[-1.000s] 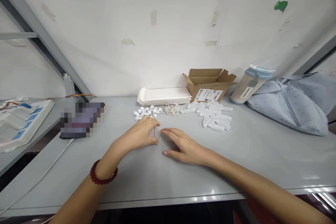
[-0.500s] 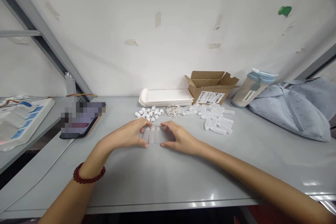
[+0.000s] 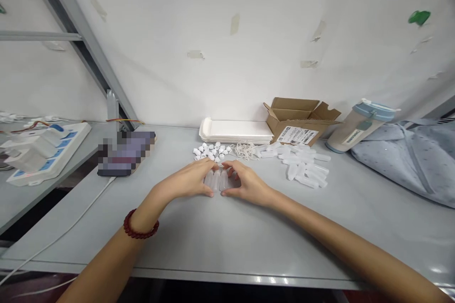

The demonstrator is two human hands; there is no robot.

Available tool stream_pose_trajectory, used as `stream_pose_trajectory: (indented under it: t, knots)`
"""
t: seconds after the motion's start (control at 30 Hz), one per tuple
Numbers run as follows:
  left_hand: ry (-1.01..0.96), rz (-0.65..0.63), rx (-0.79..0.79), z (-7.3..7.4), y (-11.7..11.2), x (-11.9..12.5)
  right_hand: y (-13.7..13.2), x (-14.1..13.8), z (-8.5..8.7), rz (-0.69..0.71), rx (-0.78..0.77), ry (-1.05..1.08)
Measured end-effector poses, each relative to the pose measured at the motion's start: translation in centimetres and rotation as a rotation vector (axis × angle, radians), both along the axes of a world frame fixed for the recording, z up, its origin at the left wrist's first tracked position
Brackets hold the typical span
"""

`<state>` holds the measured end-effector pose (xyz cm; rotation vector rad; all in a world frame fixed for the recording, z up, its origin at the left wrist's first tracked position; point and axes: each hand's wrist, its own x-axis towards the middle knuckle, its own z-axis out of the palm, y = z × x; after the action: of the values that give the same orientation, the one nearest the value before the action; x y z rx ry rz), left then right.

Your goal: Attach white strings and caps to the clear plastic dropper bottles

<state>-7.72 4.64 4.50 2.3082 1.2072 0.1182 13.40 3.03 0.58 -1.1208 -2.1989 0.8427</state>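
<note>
A few small translucent plastic vials (image 3: 215, 181) lie side by side on the grey table (image 3: 220, 236). My left hand (image 3: 188, 181) presses against them from the left, thumb and fingers curled round the group. My right hand (image 3: 247, 183) closes on them from the right. A red bead bracelet circles my left wrist. Behind the hands lie several small white caps (image 3: 210, 150), a tangle of pale rubber bands (image 3: 244, 150) and a loose pile of more vials (image 3: 305, 165).
A stack of white trays (image 3: 236, 130) and an open cardboard box (image 3: 302, 120) stand by the wall. A blue-lidded tumbler (image 3: 359, 125) and a blue cloth bag (image 3: 408, 158) lie at the right. A phone (image 3: 124, 154) and a power strip (image 3: 46, 151) lie left.
My hands drew together around the vials, which now lie bunched between them. The camera view shifted left, so everything sits further right in the frame.
</note>
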Motion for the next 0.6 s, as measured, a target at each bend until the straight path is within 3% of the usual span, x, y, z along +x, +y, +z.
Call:
stream_pose_trajectory:
  t: [0.6]
  knots:
    - [-0.019, 0.026, -0.013, -0.10, 0.23, -0.10, -0.15, -0.12, -0.12, 0.008, -0.019, 0.044]
